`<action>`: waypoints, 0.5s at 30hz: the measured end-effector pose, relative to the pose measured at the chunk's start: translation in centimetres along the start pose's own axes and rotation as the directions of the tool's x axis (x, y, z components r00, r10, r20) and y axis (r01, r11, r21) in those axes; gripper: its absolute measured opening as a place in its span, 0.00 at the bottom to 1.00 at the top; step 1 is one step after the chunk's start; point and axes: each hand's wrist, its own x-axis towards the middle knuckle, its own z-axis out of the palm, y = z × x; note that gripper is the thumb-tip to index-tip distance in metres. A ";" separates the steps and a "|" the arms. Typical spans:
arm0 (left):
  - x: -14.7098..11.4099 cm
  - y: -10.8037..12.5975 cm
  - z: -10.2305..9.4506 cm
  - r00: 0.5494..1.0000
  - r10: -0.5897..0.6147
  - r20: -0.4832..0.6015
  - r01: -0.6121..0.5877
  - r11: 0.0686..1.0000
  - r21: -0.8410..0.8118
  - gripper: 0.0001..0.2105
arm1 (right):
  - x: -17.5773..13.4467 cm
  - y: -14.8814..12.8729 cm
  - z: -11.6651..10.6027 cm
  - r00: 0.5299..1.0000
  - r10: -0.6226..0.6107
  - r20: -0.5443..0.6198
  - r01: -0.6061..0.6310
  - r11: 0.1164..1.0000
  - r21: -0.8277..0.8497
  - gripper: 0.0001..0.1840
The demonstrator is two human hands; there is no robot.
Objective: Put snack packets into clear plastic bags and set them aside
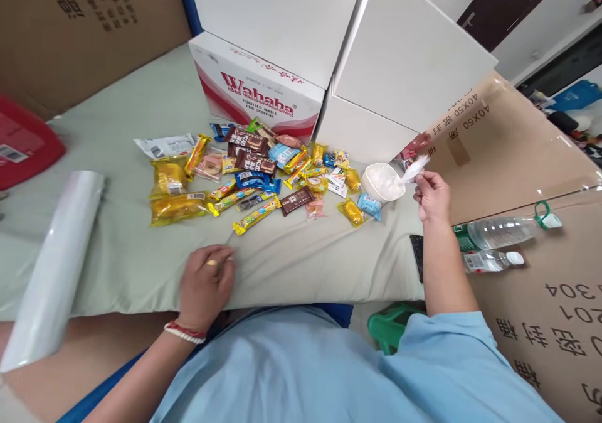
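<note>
My right hand [431, 198] pinches a thin, translucent white plastic bag [414, 169], raised at the right side of a small white bowl [383, 183]. More thin, whitish plastic lies inside the bowl. My left hand [205, 282], with a ring and a red-and-white bracelet, rests on the cloth near the front edge, its fingers curled in and nothing visible in them. Between and beyond the hands spreads a pile of wrapped snacks: brown cocoa packets [297, 201], yellow stick packets [256, 215], yellow-wrapped cakes [177, 207] and a light blue packet [369, 206] beside the bowl.
A Wahaha water carton [263, 96] and white boxes [414, 53] stand behind the snacks. At left lie a plastic film roll [59, 260] and a red container [28, 140]. To the right are a phone [416, 257], water bottles [498, 231] and cardboard [540, 322].
</note>
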 end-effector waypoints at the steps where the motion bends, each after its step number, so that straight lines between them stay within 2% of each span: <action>1: 0.3 1.4 -0.1 0.998 -0.049 0.028 0.051 0.996 -0.079 0.08 | -2.2 -0.5 1.2 0.995 0.050 0.084 -0.060 0.991 0.117 0.14; 3: 0.9 4.7 -0.1 0.982 -0.074 0.173 0.128 0.935 -0.329 0.08 | -7.3 -1.2 4.3 0.964 0.114 0.241 -0.170 0.960 0.224 0.12; 4: 1.2 6.3 0.2 0.964 -0.073 0.256 0.187 0.870 -0.456 0.11 | -10.1 -1.5 5.9 0.938 0.146 0.316 -0.223 0.949 0.223 0.11; 7: 1.9 9.8 2.0 0.907 -0.117 0.405 0.382 0.636 -0.670 0.29 | -17.9 -2.4 10.2 0.837 0.208 0.507 -0.290 0.953 0.088 0.11; 8: 2.0 10.1 2.6 0.885 -0.165 0.436 0.445 0.580 -0.682 0.31 | -20.0 -2.6 11.1 0.808 0.214 0.548 -0.282 0.959 0.041 0.11; 11: 1.5 9.4 3.8 0.794 -0.345 0.500 0.608 0.439 -0.662 0.22 | -24.0 -2.5 12.6 0.749 0.250 0.613 -0.324 0.946 0.011 0.14; 13: 0.9 8.4 3.9 0.727 -0.401 0.557 0.682 0.330 -0.653 0.21 | -24.8 -2.1 12.8 0.720 0.315 0.618 -0.428 0.903 0.038 0.17; 15: 0.3 7.6 3.8 0.668 -0.402 0.626 0.734 0.217 -0.644 0.23 | -24.9 -1.7 12.6 0.692 0.386 0.610 -0.530 0.845 0.067 0.18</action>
